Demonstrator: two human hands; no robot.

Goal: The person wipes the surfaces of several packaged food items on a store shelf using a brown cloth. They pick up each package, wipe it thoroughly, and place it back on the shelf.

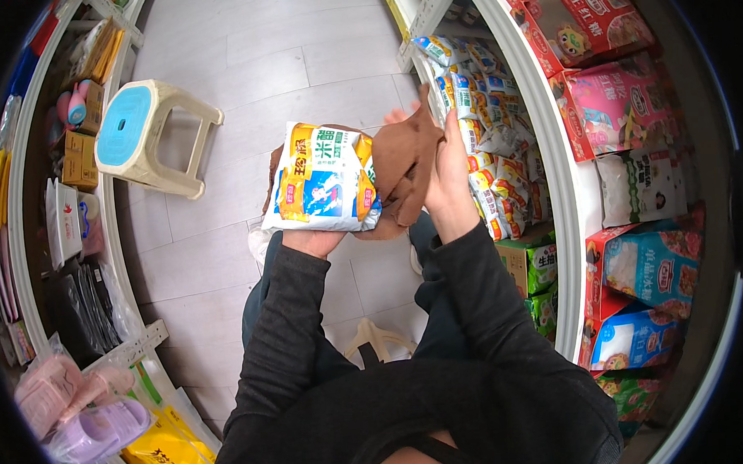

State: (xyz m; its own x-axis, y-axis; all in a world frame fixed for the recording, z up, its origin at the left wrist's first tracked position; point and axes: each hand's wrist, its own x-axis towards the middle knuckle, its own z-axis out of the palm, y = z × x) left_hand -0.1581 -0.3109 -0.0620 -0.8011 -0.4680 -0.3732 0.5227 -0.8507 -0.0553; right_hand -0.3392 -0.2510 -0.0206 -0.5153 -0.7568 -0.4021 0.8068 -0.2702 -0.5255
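Observation:
Two overlapping plastic pouches of rice vinegar [323, 184], white, yellow and blue, lie on my left hand [313, 241], whose fingers are hidden beneath them. A brown cloth [406, 162] spreads from behind the pouches to the right and covers part of my right hand [453, 182]. That hand is raised beside the cloth, palm turned inward and fingers apart, with the cloth draped against it. Similar pouches [465, 94] are stacked on the lower shelf at the right, just beyond my right hand.
A plastic stool [124, 124] with a blue seat stands on the floor at the upper left. White shelving [561, 224] with bagged goods runs along the right. The left shelves hold boxes [79, 161], and bagged slippers [97, 430] hang at the lower left.

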